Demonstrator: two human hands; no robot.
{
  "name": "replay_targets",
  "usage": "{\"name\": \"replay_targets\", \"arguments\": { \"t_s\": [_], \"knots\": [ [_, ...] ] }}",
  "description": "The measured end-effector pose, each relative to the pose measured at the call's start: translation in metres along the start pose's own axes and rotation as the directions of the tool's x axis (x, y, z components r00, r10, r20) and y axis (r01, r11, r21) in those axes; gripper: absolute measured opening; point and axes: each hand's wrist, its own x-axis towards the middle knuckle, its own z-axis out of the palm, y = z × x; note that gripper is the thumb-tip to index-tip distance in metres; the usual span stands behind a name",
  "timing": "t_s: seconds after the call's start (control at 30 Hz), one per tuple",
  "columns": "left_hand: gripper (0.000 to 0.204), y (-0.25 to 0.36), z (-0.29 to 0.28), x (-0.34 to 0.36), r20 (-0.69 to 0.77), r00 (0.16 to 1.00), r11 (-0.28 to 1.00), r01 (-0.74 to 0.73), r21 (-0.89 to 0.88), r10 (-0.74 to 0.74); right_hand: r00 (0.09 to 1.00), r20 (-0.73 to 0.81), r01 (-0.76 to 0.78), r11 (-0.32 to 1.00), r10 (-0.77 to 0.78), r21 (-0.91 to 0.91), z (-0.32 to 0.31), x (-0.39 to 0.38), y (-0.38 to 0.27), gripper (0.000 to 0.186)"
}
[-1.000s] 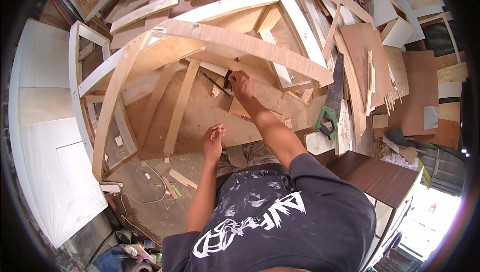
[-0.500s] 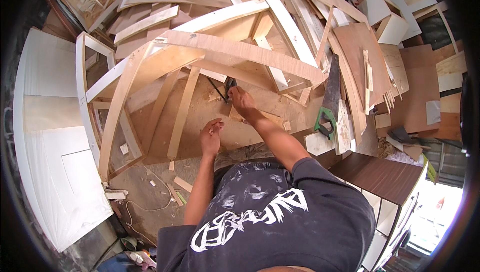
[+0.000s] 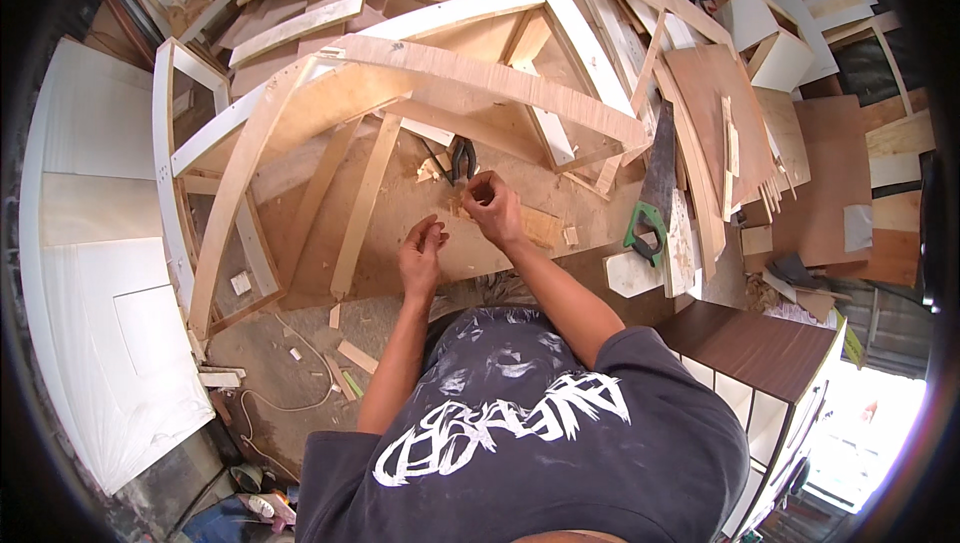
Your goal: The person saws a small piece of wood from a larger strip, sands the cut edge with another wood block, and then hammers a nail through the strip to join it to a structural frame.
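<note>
centre of frame: right hand (image 3: 492, 205), fingers curled and pinched on a small wood scrap (image 3: 462, 209), though the grip is too small to tell surely; left hand (image 3: 421, 254) just below-left, fingers half curled, holding nothing visible. black pliers (image 3: 462, 157) lie just above on the plywood sheet (image 3: 400, 213); green-handled saw (image 3: 652, 193) at right.

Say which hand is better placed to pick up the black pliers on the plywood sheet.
Right. The right hand sits just below the black pliers, nearly touching them. The left hand is lower on the plywood sheet, farther away, so it would likely need a longer reach.
</note>
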Motion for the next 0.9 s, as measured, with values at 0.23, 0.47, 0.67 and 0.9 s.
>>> {"name": "replay_targets", "arguments": {
  "t_s": [0.23,0.47,0.67,0.9],
  "knots": [
    [0.034,0.052,-0.007,-0.045,0.129,0.991,0.945,0.087,-0.316,-0.048,0.979,0.133,-0.195,0.882,0.151,0.429,-0.001,-0.067,-0.037,0.017],
    [0.034,0.091,-0.022,-0.071,0.241,0.963,0.868,0.217,-0.446,-0.116,0.961,0.265,-0.040,0.916,-0.074,0.399,-0.030,-0.088,-0.084,0.022],
    [0.036,0.121,-0.023,-0.081,0.309,0.948,0.888,0.203,-0.413,-0.073,0.937,0.093,0.321,0.934,-0.337,0.155,-0.037,-0.096,-0.113,0.020],
    [0.029,0.109,-0.013,-0.083,0.238,0.970,0.994,0.070,-0.084,-0.049,0.905,0.070,0.424,0.904,-0.421,-0.051,-0.043,-0.109,-0.103,0.021]
  ]
}}
